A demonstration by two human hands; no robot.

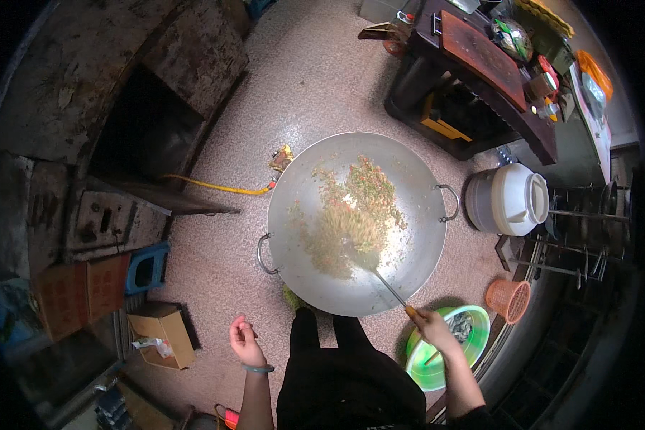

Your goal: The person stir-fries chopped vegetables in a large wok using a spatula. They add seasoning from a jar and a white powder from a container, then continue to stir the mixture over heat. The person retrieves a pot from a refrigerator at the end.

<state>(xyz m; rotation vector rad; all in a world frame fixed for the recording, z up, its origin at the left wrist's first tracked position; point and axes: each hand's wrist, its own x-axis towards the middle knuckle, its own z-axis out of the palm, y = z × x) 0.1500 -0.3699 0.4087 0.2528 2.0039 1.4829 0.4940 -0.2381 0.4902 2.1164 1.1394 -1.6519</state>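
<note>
Before me stands a large two-handled metal wok (322, 161). Chopped green and red food (372, 183) is heaped toward its far side, with bits scattered over the metal. My right hand (434, 329) grips the wooden handle of a long metal spatula (391, 287), whose blade is in the wok among the food. Motion and steam blur the food around the blade. To the left of my legs, my left hand (245, 339) hangs apart from the wok, fingers loosely curled with nothing visible in them.
A yellow hose (220, 186) runs from the cabinet to a brass valve (281, 157) beside the wok. On the right are a white plastic barrel (497, 199), an orange basket (508, 301) and a green basin (420, 352). A cardboard box (166, 336) lies left; a dark table (414, 80) stands ahead.
</note>
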